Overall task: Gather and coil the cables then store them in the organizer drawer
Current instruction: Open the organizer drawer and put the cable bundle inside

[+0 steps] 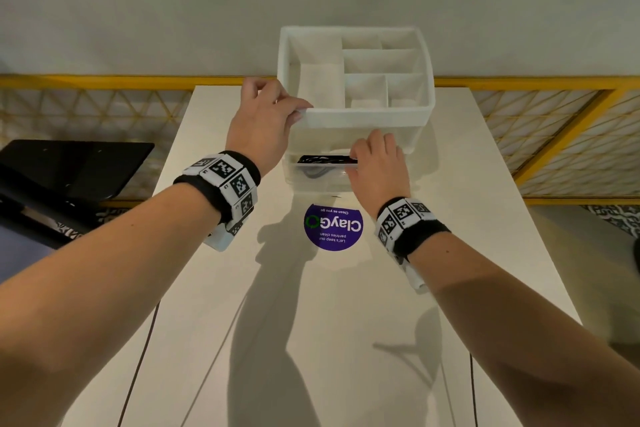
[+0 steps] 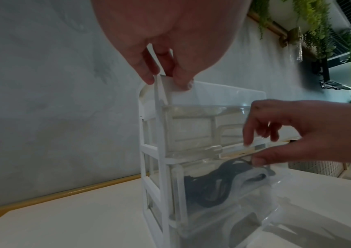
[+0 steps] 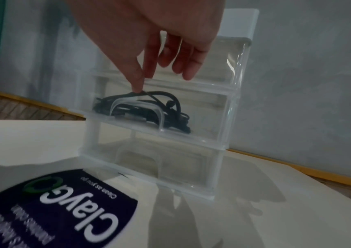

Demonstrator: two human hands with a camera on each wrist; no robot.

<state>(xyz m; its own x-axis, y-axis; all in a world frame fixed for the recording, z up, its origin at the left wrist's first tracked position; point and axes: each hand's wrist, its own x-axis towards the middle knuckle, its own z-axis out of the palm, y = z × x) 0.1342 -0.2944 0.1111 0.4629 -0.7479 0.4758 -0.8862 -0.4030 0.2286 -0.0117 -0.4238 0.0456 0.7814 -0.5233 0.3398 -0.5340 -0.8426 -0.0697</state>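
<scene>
A white and clear plastic organizer stands at the far end of the table, with an open divided tray on top and clear drawers below. Its middle drawer is pulled out a little and holds a bundle of black cables. My left hand pinches the organizer's top front-left corner. My right hand hovers at the drawer's opening with fingers fairly straight. Its thumb tip presses on a cable loop sticking above the drawer rim. The lower drawer looks empty.
A round purple sticker lies on the white table just in front of the organizer. A yellow-framed railing and a grey wall run behind the table. A black chair or stand sits to the left.
</scene>
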